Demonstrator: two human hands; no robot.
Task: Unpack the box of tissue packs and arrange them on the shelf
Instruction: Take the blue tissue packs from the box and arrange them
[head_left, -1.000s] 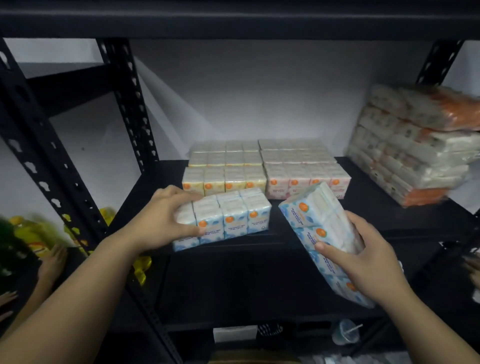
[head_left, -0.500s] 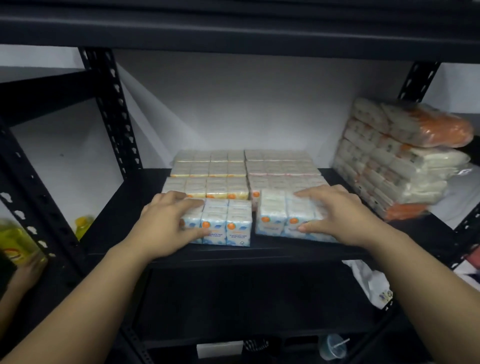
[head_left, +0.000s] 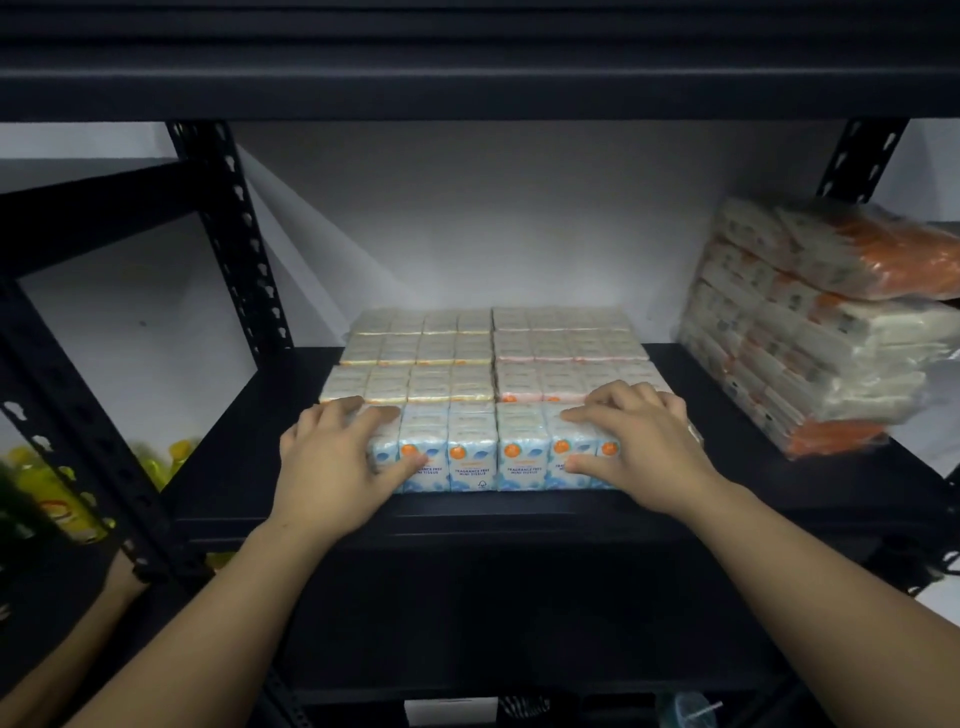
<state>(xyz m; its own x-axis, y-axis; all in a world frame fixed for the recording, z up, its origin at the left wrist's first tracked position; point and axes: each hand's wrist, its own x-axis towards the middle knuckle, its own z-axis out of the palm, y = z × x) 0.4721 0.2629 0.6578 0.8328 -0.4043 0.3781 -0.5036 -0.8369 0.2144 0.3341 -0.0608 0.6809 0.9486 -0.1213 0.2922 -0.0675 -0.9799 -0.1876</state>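
Where both hands clasp blue tissue packs (head_left: 470, 452): black metal shelf (head_left: 727, 415), white wall (head_left: 493, 223) behind.

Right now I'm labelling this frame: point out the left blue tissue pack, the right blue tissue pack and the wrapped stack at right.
left blue tissue pack (head_left: 470, 457), head view, front face.
right blue tissue pack (head_left: 524, 457), head view, front face.
wrapped stack (head_left: 810, 332), head view, front side.

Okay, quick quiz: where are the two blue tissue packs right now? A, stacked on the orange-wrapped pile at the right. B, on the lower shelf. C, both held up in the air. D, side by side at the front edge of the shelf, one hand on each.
D: the left blue pack and right blue pack sit together at the shelf front, under the left hand and right hand.
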